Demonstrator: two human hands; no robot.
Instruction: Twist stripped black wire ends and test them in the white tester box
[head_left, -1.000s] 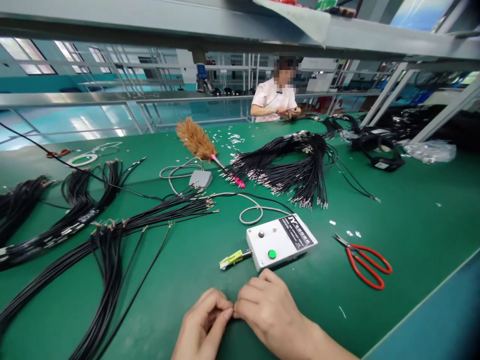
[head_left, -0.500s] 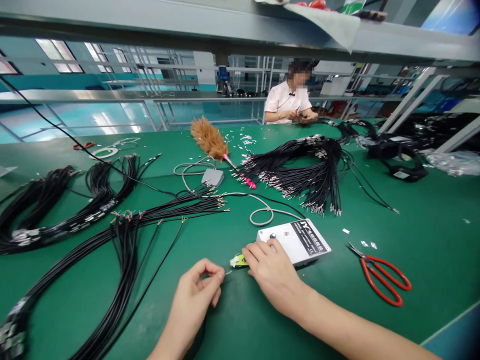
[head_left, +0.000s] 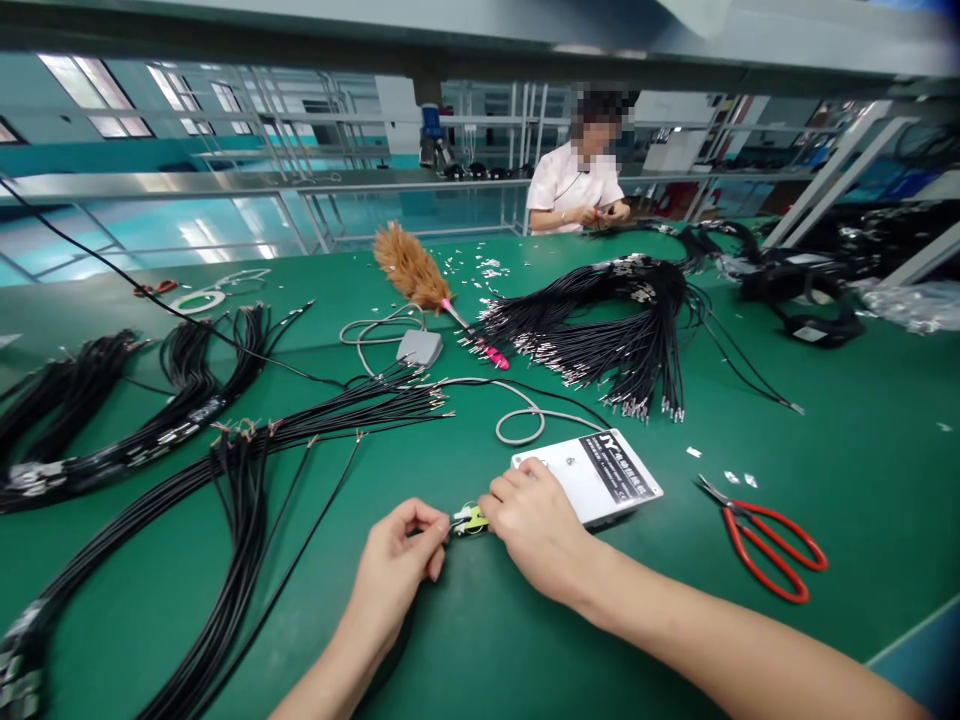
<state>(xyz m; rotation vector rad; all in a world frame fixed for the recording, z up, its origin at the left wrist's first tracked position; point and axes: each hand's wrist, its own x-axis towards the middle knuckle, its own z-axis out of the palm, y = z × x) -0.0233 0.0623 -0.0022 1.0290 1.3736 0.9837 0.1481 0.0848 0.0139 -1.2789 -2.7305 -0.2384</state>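
My left hand [head_left: 409,545] is closed in a pinch on the end of a black cable [head_left: 391,665], which trails down behind the wrist. Its fingertips are right beside the pale tip of a yellow-green clip [head_left: 475,519]. My right hand [head_left: 536,520] is closed around the rear of that clip, at the front left of a white wire-twisting machine [head_left: 559,455] with a black label. The fingers cover part of the machine's top and side. Whether the cable's wire end sits inside the clip is too small to tell.
Red-handled scissors [head_left: 772,545] lie to the right. Black cable bundles [head_left: 255,450] fill the left, and another bundle [head_left: 637,330] lies behind the machine. A feather duster [head_left: 412,265], a grey pedal [head_left: 419,347] and a co-worker [head_left: 574,190] are farther back. A shelf [head_left: 300,40] hangs overhead.
My left hand has moved slightly right and up, bringing the wire end up to the clip's tip. My right hand stays at the clip, its fingers drawn in a little.
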